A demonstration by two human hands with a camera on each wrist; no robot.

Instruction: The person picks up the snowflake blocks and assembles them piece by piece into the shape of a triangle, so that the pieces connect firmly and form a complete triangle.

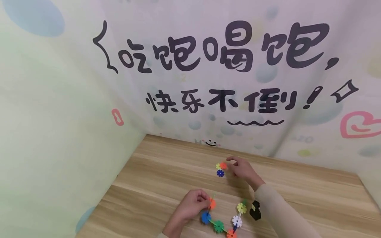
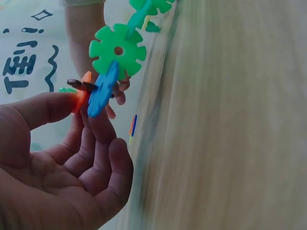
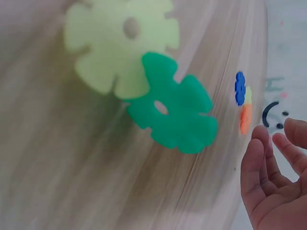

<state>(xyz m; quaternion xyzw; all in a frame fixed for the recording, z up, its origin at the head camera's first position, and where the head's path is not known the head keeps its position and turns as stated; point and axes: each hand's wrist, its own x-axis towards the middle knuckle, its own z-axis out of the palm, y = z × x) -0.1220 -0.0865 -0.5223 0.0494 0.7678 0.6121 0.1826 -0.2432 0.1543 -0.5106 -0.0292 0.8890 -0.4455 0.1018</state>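
Note:
My left hand (image 1: 194, 205) pinches an orange notched plastic disc (image 2: 81, 98) between thumb and fingers. That disc is slotted into a chain of interlocking discs, with a blue disc (image 1: 206, 218) and a green disc (image 1: 218, 226) beside it. The chain curves through another orange disc (image 1: 231, 234) and a white disc (image 1: 237, 221) up to a yellow disc (image 1: 241, 208), with a green disc (image 3: 175, 108) at its end. Holding nothing, my right hand (image 1: 241, 168) hovers beside loose discs on the table: orange (image 1: 223, 166), yellow (image 1: 218, 166) and blue (image 1: 220, 173).
A small black angular object (image 1: 255, 210) lies right of the chain, partly behind the right sleeve (image 1: 282, 208). The wooden table (image 1: 166, 165) meets a printed backdrop (image 1: 184, 132) at its far edge and another pale wall (image 1: 59, 132) on the left.

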